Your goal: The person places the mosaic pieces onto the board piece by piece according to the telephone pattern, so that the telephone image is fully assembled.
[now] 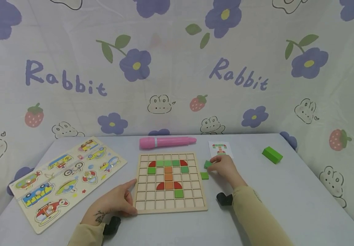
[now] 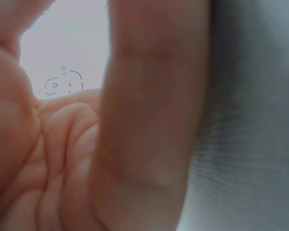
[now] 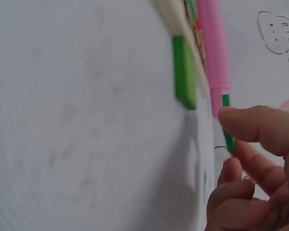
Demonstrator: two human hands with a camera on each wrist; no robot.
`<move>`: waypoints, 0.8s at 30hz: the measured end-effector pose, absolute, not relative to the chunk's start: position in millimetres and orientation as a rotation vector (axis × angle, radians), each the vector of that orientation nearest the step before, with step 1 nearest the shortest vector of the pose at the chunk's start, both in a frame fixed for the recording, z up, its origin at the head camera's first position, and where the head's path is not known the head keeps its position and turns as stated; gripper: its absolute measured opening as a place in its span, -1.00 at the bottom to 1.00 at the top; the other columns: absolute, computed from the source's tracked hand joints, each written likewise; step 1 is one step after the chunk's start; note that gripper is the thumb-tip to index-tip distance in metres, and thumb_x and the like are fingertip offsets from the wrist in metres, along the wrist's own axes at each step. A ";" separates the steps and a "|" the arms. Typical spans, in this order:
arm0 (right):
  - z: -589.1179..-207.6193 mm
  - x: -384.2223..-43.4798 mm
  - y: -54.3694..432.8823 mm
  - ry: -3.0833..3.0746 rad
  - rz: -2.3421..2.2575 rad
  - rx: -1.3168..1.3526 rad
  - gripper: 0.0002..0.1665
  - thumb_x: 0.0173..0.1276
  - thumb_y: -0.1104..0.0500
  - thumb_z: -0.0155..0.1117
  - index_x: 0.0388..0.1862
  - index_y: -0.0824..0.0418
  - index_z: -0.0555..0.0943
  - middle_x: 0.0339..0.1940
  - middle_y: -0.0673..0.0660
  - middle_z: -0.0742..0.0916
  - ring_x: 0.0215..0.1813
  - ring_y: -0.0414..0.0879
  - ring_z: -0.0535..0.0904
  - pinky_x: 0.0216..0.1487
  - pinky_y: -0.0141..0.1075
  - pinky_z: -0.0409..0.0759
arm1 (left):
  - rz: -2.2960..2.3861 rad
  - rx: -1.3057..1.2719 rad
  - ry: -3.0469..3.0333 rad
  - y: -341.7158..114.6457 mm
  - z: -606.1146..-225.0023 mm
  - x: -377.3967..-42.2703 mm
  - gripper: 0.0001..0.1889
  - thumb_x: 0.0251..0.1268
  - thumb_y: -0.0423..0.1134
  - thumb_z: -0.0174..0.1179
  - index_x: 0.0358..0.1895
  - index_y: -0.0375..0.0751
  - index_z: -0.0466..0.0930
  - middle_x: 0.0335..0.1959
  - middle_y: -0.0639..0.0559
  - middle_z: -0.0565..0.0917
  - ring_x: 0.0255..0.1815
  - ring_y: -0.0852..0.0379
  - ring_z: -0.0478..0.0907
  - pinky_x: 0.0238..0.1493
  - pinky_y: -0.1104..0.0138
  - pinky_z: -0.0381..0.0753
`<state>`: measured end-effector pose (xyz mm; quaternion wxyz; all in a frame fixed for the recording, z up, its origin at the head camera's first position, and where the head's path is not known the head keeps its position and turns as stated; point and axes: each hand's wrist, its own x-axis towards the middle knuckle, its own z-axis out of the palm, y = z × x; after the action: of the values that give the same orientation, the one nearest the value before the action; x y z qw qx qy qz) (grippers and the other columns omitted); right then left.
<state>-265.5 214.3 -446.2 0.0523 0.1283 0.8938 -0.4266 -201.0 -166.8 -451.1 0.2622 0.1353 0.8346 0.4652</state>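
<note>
A wooden grid board [image 1: 171, 210] lies on the table with red quarter-round, green and orange tiles in some cells. My left hand [image 1: 113, 201] rests at its left side, index finger against the edge and thumb at the near corner. To the right of the board, my right hand [image 1: 225, 168] pinches a dark green square tile [image 3: 226, 137] between thumb and finger. A lighter green tile [image 1: 204, 176] lies beside the board's right edge, just nearer than that hand. Behind the hand is a small pattern card [image 1: 228, 147], partly covered by it. The left wrist view shows mostly palm and fingers.
A pink pen-shaped stick [image 1: 171, 141] lies behind the board. At the left is a wooden vehicle puzzle [image 1: 81, 194]. A green block [image 1: 272, 155] sits at the far right. A printed cloth [image 1: 177, 68] hangs behind the white table [image 1: 303, 205].
</note>
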 end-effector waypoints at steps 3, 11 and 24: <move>-441.4 -264.0 209.8 2.708 -1.402 0.350 -0.62 0.03 0.25 0.36 -0.12 0.25 0.57 -0.25 0.15 0.60 -0.33 -0.07 0.45 -0.37 -0.31 0.40 | 1.257 0.363 2.257 -167.1 -451.3 -200.8 0.14 -0.29 -0.36 0.47 0.43 -0.38 -0.10 -0.60 0.01 0.53 -0.65 0.21 0.44 -0.58 0.38 0.42; -420.3 -245.0 177.4 2.552 -1.759 0.158 -0.66 0.06 0.34 0.31 -0.13 0.26 0.55 -0.43 0.05 0.56 -0.57 -0.18 0.35 -0.56 -0.39 0.32 | 1.250 0.357 2.270 -167.2 -451.1 -201.0 0.14 -0.29 -0.35 0.47 0.43 -0.35 -0.09 -0.60 0.01 0.53 -0.65 0.20 0.44 -0.59 0.37 0.42; -418.8 -214.3 132.2 2.175 -1.982 -0.118 -0.65 0.08 0.41 0.26 -0.10 0.32 0.51 -0.53 -0.03 0.53 -0.62 -0.22 0.25 -0.64 -0.43 0.18 | 1.270 0.384 2.251 -168.5 -452.4 -201.7 0.14 -0.30 -0.35 0.46 0.43 -0.38 -0.10 -0.60 0.00 0.52 -0.65 0.21 0.43 -0.59 0.38 0.41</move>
<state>-214.3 132.2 -418.8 0.0982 -0.0400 0.7350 -0.6697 -201.7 -168.5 -452.4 0.2612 0.1417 0.8316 0.4693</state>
